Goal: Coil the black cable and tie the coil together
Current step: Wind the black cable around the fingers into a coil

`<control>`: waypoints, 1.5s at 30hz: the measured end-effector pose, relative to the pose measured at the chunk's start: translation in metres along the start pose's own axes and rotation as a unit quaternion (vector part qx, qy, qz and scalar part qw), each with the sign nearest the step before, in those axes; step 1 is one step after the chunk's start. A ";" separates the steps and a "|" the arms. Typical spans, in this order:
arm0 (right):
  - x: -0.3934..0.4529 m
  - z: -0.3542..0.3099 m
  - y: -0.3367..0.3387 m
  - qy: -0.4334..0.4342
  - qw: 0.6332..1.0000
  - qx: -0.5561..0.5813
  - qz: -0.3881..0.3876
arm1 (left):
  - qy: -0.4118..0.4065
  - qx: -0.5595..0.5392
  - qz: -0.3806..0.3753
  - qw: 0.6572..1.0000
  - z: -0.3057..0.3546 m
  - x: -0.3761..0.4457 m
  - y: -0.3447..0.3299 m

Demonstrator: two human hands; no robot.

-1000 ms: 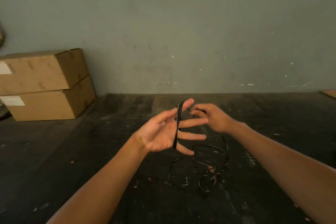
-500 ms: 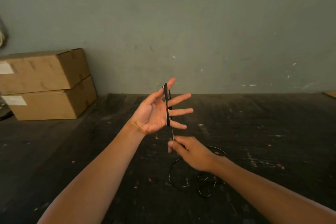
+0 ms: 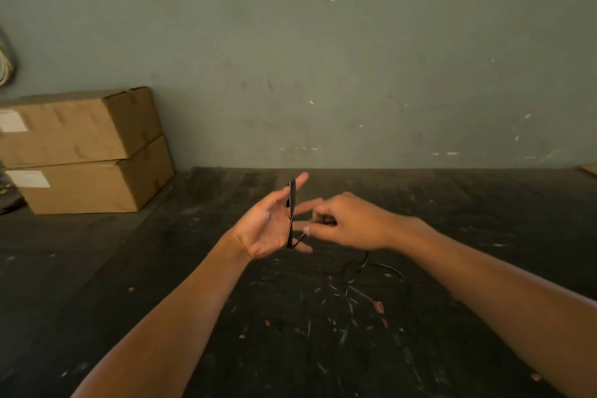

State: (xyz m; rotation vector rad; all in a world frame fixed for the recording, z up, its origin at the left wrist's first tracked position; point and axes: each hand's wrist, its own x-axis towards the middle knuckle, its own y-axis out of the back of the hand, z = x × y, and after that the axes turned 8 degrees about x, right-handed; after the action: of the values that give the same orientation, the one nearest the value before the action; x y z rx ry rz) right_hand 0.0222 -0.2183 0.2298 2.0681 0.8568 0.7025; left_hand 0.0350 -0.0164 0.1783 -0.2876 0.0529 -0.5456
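A: Left hand [image 3: 269, 226]?
B: Flat, fingers spread; the black cable [image 3: 291, 213] is wound in upright turns across them.
A: Right hand [image 3: 347, 223]?
B: Pinched closed on the cable strand just beside the left fingertips.
A: The slack?
B: Loose loops on the dark table [image 3: 161, 268], mid-surface (two cardboard boxes [image 3: 84, 152] occupy the far-left corner).

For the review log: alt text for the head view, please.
A left hand, fingers spread, has black cable wound around them while the right hand pinches the strand; loose cable trails onto a dark table. Two cardboard boxes are stacked at left.
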 end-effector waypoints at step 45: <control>0.065 0.030 0.050 0.042 0.970 0.084 0.223 | 0.027 -0.025 -0.149 0.988 0.012 -0.035 -0.013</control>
State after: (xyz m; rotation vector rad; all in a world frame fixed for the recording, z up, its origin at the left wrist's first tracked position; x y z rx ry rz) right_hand 0.1008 -0.2057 0.2659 2.4301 0.5082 0.9908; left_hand 0.0001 -0.0056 0.1929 -0.3321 0.0762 -0.8490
